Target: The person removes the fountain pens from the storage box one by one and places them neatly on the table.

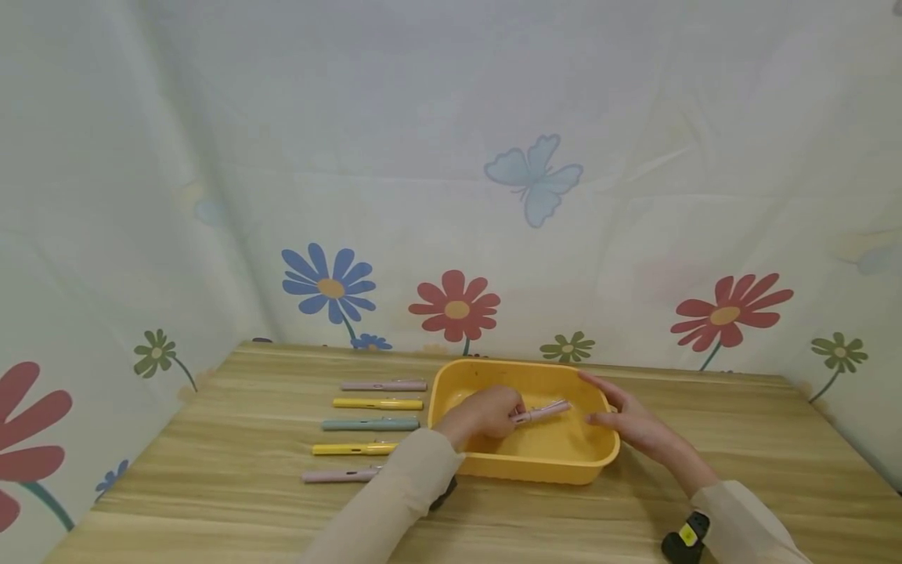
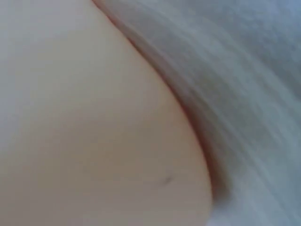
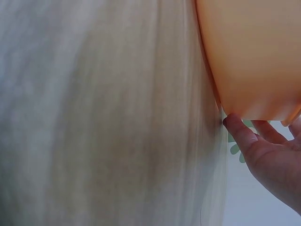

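Note:
A yellow plastic basin (image 1: 524, 470) stands on the wooden table. Inside it, my left hand (image 1: 486, 413) grips a pale pink pen (image 1: 546, 412), whose clip end sticks out to the right of the curled fingers. My right hand (image 1: 637, 427) holds the basin's right end, thumb over the rim and fingers along the outside. In the right wrist view, the fingertips of that hand (image 3: 277, 155) touch the basin's outer wall (image 3: 258, 56). The left wrist view is blurred and shows neither the fingers nor the pen.
Left of the basin several capped pens lie in a column: a pink one (image 1: 384, 385), a yellow one (image 1: 377, 403), a blue-green one (image 1: 369, 424), another yellow one (image 1: 352, 450) and another pink one (image 1: 338, 475), partly behind the left sleeve (image 1: 395, 493). A flowered curtain (image 1: 395, 196) hangs behind the table.

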The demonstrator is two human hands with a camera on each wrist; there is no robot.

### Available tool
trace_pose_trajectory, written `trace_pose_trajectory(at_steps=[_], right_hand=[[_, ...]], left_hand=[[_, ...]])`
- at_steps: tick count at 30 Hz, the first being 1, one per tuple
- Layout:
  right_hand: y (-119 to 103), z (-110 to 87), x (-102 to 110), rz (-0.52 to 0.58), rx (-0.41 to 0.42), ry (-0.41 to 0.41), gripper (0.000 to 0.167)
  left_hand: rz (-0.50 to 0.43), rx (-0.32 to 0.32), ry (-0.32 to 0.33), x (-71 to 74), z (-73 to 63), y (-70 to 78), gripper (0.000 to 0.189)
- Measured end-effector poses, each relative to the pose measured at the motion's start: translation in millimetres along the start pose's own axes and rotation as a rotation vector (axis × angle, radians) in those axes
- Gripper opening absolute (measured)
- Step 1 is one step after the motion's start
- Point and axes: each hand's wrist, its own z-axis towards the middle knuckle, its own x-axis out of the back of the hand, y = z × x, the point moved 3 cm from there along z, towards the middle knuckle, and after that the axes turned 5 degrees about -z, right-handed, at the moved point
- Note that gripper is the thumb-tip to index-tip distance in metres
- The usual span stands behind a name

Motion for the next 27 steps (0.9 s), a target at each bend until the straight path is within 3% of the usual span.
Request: trace_pose_trajectory(at_steps=[4,10,16,22,27], right_hand=[[-0.6,-0.2,-0.4,0.000,0.003,-0.001,0.071],[-0.9,-0.4,-0.3,-0.004,-0.001,-0.004,0.071],[-2.1,-1.6,-0.8,0.007,-0.011,-0.018,0.070],[-3.2,-2.4,1.3,-0.012,-0.025,-0.008,0.069],[-4.0,-1.6,0.6,-0.028,-0.001,-0.008,0.069]], left_hand=[[-0.064,-0.009,0.011,8.7,-6.5,1.1,0.019],[-0.074,-0.081,0.044,23.0,-16.1,1.5,0.019],[-0.103,-0.137,0.081,42.0,-38.0,4.3,0.016],[-0.174,-0.181,0.110,53.7,-58.8,-6.5,0.016],[-0.271,-0.156,0.114,59.2,-80.9,-20.7,0.016]])
